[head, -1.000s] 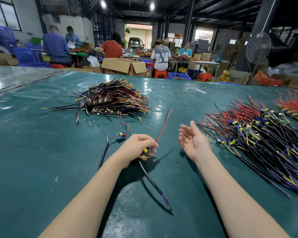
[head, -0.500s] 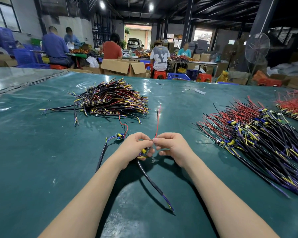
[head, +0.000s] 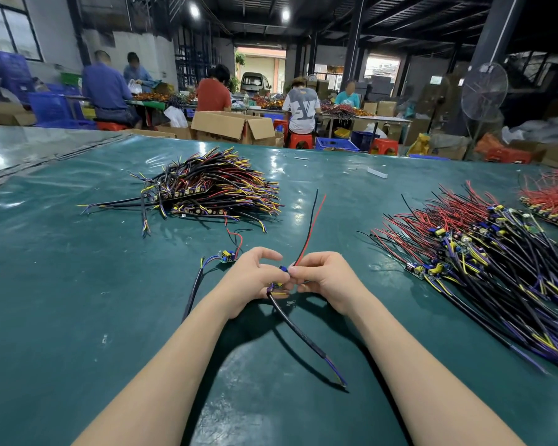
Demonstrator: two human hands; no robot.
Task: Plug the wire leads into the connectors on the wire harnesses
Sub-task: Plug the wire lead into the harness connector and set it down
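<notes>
Left hand (head: 255, 280) pinches the small circuit board with blue plastic connector (head: 283, 269); right hand (head: 324, 278), just beside, pinches the thin red-and-black wire lead (head: 312, 226), its length running up and away from the connector.

bare green mat (head: 78, 300) left of the hands; wire pile (head: 213, 191) ahead, another pile (head: 484, 262) right.

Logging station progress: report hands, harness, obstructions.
Left hand grips harness board. Right hand pinches red and black leads at its connector; seating hidden. Loose harness by left hand, not blocking.
</notes>
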